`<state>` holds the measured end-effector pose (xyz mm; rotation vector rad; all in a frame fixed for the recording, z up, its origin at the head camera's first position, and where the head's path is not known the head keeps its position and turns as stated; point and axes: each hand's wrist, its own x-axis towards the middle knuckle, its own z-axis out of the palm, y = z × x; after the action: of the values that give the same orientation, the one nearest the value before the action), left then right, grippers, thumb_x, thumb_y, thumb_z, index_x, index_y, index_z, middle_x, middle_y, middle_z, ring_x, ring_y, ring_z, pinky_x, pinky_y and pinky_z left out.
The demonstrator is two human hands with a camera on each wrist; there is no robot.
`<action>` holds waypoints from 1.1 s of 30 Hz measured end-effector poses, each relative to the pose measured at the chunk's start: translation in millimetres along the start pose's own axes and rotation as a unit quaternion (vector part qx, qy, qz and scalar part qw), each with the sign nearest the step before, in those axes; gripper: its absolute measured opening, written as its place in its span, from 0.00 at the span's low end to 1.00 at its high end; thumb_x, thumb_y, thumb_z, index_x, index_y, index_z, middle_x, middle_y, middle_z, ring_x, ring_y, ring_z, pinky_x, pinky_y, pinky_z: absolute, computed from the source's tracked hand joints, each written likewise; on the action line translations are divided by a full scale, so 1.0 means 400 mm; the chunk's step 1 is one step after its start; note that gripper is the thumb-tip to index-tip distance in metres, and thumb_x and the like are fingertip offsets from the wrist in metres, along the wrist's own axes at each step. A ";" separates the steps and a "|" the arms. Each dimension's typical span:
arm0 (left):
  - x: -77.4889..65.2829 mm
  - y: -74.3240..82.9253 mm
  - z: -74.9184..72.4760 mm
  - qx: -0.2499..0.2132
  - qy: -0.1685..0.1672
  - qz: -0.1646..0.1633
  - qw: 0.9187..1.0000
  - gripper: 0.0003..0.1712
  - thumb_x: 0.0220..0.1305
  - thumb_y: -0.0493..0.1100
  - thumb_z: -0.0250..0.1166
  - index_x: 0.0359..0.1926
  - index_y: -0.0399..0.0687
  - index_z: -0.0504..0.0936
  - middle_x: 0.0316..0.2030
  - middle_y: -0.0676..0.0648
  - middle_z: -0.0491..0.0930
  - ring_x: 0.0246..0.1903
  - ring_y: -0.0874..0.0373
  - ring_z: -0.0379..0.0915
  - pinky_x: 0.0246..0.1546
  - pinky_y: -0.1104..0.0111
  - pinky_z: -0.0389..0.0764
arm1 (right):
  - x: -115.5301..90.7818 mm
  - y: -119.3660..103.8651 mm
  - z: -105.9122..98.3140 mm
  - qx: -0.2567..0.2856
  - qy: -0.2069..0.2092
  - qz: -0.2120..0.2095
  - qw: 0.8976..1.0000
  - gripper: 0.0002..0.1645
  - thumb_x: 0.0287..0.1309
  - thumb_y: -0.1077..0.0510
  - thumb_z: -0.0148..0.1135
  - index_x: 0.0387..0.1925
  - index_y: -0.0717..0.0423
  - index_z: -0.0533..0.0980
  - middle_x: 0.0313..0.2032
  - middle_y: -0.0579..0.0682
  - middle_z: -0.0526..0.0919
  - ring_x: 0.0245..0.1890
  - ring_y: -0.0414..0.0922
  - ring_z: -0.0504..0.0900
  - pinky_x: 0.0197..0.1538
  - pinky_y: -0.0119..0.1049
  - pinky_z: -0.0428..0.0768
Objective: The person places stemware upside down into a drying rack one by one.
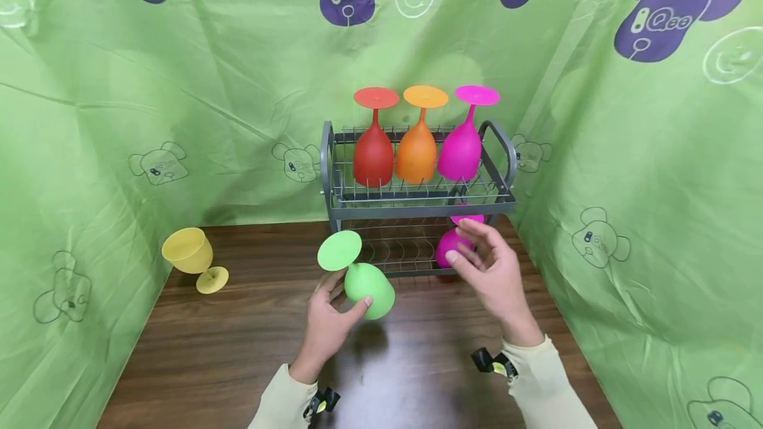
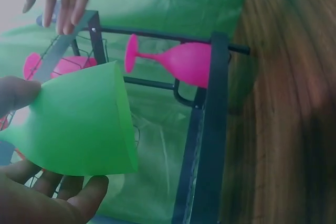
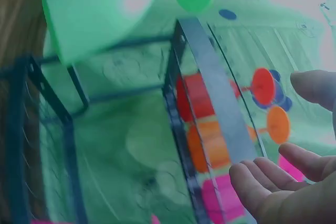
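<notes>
My left hand grips a green plastic wine glass by its bowl, thumb on one side and fingers on the other. The glass is tilted, foot up and rim down, in front of the rack. My right hand holds nothing; its fingers are spread and relaxed, and in the head view they overlap a magenta wine glass on the lower tier. On the upper tier of the dark metal dish rack, a red glass, an orange glass and another magenta glass stand upside down in a row.
A yellow wine glass stands upright at the left of the brown wooden table. Green printed cloth hangs behind and on both sides. The rack's raised side handle rises at the right end of the upper tier.
</notes>
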<state>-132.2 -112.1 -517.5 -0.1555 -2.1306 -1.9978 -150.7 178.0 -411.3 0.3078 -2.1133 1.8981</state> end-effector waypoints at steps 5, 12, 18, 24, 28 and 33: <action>0.034 -0.003 0.010 0.074 -0.009 0.030 0.997 0.40 0.53 0.41 0.83 0.68 0.52 0.80 0.62 0.47 0.80 0.61 0.49 0.80 0.62 0.51 0.84 | 0.050 -0.037 -0.061 -0.049 0.037 -0.019 0.998 0.35 0.60 0.71 0.73 0.68 0.65 0.73 0.66 0.65 0.77 0.65 0.47 0.81 0.66 0.34 0.82; 0.066 -0.013 0.030 0.128 -0.019 0.034 0.991 0.42 0.51 0.44 0.84 0.68 0.50 0.80 0.61 0.47 0.80 0.56 0.50 0.81 0.54 0.50 0.87 | 0.134 -0.062 -0.134 -0.112 0.085 -0.042 0.989 0.35 0.60 0.65 0.76 0.67 0.63 0.75 0.61 0.51 0.80 0.63 0.47 0.80 0.65 0.32 0.82; 0.093 -0.042 0.060 0.164 -0.024 0.051 0.985 0.42 0.51 0.45 0.84 0.68 0.43 0.80 0.61 0.43 0.80 0.54 0.46 0.81 0.46 0.56 0.90 | 0.204 -0.054 -0.187 -0.183 0.082 -0.018 0.980 0.43 0.57 0.60 0.79 0.73 0.56 0.72 0.68 0.54 0.73 0.67 0.46 0.73 0.72 0.45 0.79; 0.130 -0.064 0.086 0.211 -0.023 0.067 0.975 0.44 0.49 0.48 0.83 0.67 0.43 0.80 0.61 0.43 0.82 0.58 0.42 0.79 0.58 0.47 0.80 | 0.247 -0.035 -0.212 -0.193 0.047 0.010 0.980 0.48 0.58 0.59 0.79 0.77 0.54 0.68 0.72 0.55 0.68 0.73 0.53 0.69 0.72 0.46 0.79; 0.150 -0.072 0.097 0.220 -0.024 0.072 0.973 0.44 0.49 0.49 0.83 0.68 0.42 0.80 0.61 0.42 0.82 0.59 0.40 0.79 0.61 0.43 0.79 | 0.255 -0.030 -0.214 -0.175 0.043 0.024 0.983 0.49 0.57 0.61 0.80 0.78 0.55 0.67 0.73 0.54 0.67 0.73 0.53 0.69 0.69 0.38 0.80; 0.178 -0.071 0.106 0.227 -0.025 0.070 0.971 0.45 0.49 0.49 0.83 0.69 0.43 0.80 0.62 0.40 0.81 0.60 0.39 0.79 0.61 0.43 0.81 | 0.260 -0.039 -0.212 -0.171 0.038 0.023 0.984 0.50 0.56 0.62 0.80 0.78 0.56 0.66 0.73 0.54 0.65 0.72 0.53 0.69 0.68 0.34 0.80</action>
<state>-211.4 -76.9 -531.2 -0.2711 -2.4656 -1.4001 -237.1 263.5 -352.8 0.1099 -2.3582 1.5043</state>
